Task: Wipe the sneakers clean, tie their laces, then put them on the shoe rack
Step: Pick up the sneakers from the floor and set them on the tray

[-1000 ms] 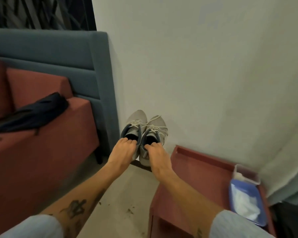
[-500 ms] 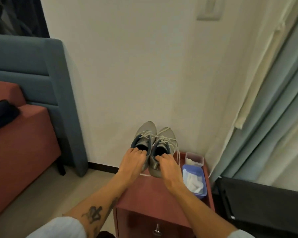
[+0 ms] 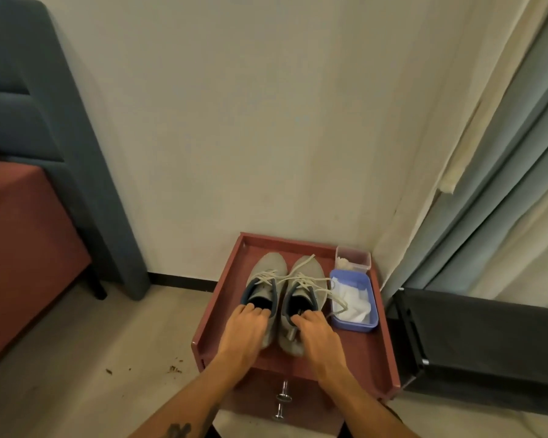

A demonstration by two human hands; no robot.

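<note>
Sneakers now down on the red bench

Half a second ago both sneakers [image 3: 285, 298] hung in the air; now they rest side by side on the bench [image 3: 366, 352], laces loose, beside the blue tub [image 3: 355, 325]. The left hand [image 3: 246, 335] and right hand [image 3: 317, 335] each grip a heel, fingers hooked inside the collars.

Dim, warm indoor light, slightly soft picture.
Wide-angle bending at the edges; the curtain [image 3: 503, 172] leans and looks smeared.
</note>
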